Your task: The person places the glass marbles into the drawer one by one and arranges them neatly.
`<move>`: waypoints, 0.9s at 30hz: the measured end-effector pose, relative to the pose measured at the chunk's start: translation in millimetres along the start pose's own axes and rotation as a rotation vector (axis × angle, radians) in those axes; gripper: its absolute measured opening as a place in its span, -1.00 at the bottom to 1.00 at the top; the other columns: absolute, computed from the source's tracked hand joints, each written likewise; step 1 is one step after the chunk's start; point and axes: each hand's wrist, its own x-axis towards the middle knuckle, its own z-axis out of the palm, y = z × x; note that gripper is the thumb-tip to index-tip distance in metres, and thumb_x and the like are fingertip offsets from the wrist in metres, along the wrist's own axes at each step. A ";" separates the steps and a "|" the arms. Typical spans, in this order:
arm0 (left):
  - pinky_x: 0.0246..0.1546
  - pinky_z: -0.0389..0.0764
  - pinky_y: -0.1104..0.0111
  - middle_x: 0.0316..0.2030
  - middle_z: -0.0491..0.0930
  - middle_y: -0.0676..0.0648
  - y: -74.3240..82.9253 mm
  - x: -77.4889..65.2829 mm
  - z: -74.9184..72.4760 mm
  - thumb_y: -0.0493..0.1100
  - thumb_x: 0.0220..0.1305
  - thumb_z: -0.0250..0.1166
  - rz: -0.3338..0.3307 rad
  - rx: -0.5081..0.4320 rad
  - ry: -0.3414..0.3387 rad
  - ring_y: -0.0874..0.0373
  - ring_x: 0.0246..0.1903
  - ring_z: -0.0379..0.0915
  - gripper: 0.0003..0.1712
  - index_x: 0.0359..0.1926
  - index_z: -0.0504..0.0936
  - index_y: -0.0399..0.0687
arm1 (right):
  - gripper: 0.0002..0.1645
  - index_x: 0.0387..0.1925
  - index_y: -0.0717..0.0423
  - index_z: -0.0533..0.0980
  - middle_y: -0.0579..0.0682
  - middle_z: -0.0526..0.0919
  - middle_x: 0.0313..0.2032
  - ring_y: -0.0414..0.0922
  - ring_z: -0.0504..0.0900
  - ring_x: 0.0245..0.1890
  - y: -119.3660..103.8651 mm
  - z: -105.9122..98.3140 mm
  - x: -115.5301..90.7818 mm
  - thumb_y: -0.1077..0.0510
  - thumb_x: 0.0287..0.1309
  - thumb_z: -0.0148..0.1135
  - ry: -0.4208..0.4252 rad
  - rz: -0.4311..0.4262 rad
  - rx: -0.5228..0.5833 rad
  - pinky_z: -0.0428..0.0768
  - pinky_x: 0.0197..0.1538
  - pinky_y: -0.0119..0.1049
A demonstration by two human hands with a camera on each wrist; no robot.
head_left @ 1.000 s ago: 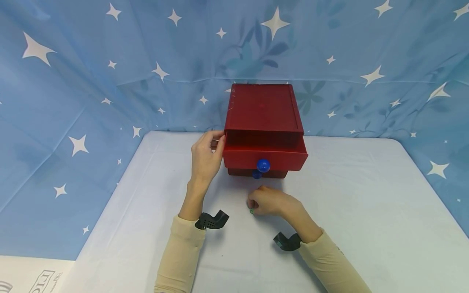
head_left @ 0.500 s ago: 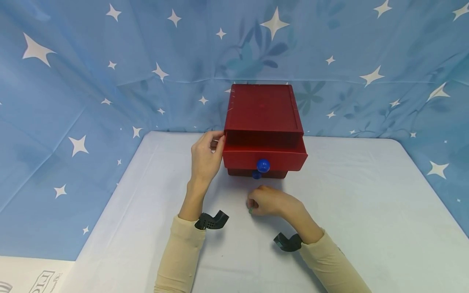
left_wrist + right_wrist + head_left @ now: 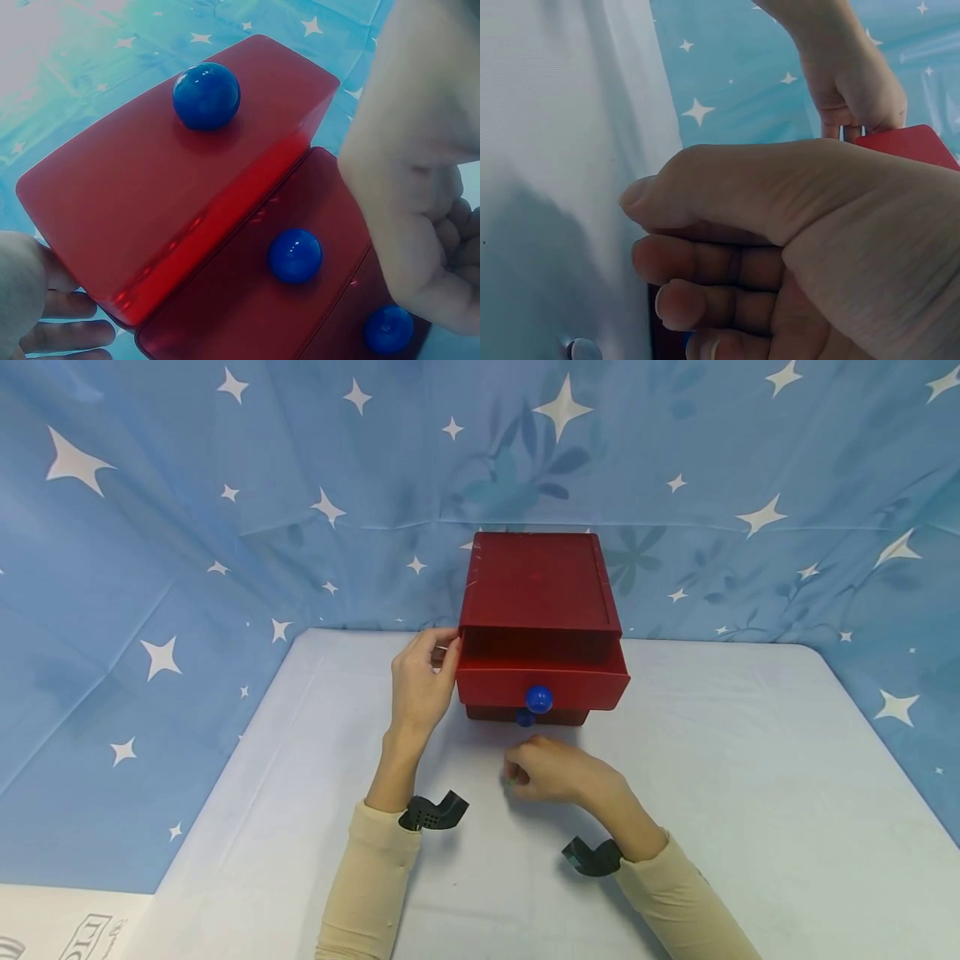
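Note:
A red drawer cabinet [image 3: 536,581] stands at the back of the table, its top drawer [image 3: 543,689] pulled out, with a blue round knob [image 3: 538,699]. My left hand [image 3: 423,685] rests against the cabinet's left side. Its fingers [image 3: 67,335] lie nearly straight there in the left wrist view. In front of the cabinet, low over the table, is my right hand [image 3: 558,771] with curled fingers. A tiny green thing [image 3: 512,782] shows beside its fingertips. In the right wrist view a small, round, pale thing [image 3: 585,349] lies on the cloth, apart from the fingers; nothing visible is gripped.
Lower drawers with blue knobs [image 3: 295,256] are pushed in below the top one. A white cloth [image 3: 720,793] covers the table, and a blue star-printed curtain [image 3: 315,568] hangs behind. Printed white material [image 3: 67,922] shows at the lower left.
My right hand has shifted slightly toward the cabinet, and the green spot by its fingers has moved the same way. The left hand and the drawer have not moved.

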 end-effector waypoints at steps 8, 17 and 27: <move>-0.28 0.76 0.26 -0.26 0.72 -0.20 0.5 0.1 0.2 -0.26 0.38 0.25 -0.001 0.003 0.003 0.02 -0.40 0.70 -0.83 -0.12 0.69 -0.27 | -0.86 -0.41 -0.04 0.62 -0.25 0.54 -0.57 -0.32 0.45 -0.53 -1.4 -4.0 -1.9 0.16 -0.04 0.46 0.031 -0.033 0.010 0.54 -0.33 -0.47; -0.26 0.75 0.28 -0.25 0.72 -0.20 0.7 0.1 -0.2 -0.25 0.39 0.25 0.000 0.009 0.000 0.03 -0.39 0.69 -0.82 -0.11 0.69 -0.27 | -0.83 -0.43 -0.07 0.60 -0.26 0.51 -0.57 -0.34 0.43 -0.52 -7.0 -11.7 -5.7 0.14 -0.07 0.48 0.051 -0.074 0.032 0.53 -0.33 -0.49; -0.26 0.76 0.26 -0.25 0.72 -0.21 0.3 0.1 -0.3 -0.25 0.38 0.25 0.002 -0.001 0.003 0.02 -0.39 0.69 -0.81 -0.11 0.69 -0.28 | -0.88 -0.43 -0.07 0.59 -0.24 0.56 -0.51 -0.37 0.46 -0.48 -13.5 -20.1 -13.3 0.17 -0.02 0.41 0.089 -0.146 0.048 0.55 -0.31 -0.50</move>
